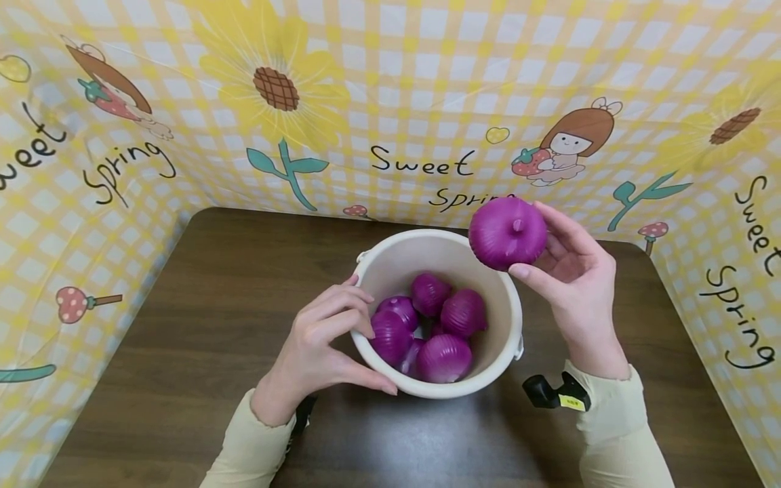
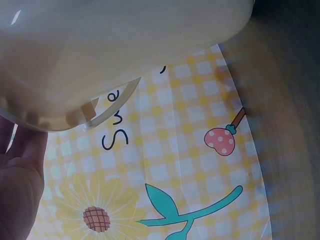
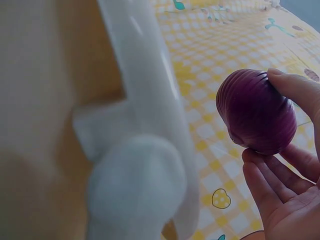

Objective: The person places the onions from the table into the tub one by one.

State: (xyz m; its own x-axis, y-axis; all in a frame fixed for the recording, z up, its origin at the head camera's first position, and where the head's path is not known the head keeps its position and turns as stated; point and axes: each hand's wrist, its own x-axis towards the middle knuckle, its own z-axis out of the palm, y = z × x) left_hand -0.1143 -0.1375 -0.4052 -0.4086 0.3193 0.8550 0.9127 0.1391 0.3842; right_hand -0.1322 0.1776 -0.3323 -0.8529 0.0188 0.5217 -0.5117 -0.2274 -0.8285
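Note:
A purple onion is pinched between the thumb and fingers of my right hand, above the right back part of the bucket's rim. The right wrist view shows the same onion held at the fingertips, apart from the bucket. My left hand grips the left side of the cream bucket, fingers at the rim and thumb along the front. Several purple onions lie inside the bucket, some partly hidden under others. In the left wrist view, the bucket's outer wall fills the top.
The bucket stands on a dark wooden table. A yellow checked cloth with flowers and lettering rises behind and on both sides. A white handle joint sticks out from the bucket's side. A black wrist device sits by the right sleeve.

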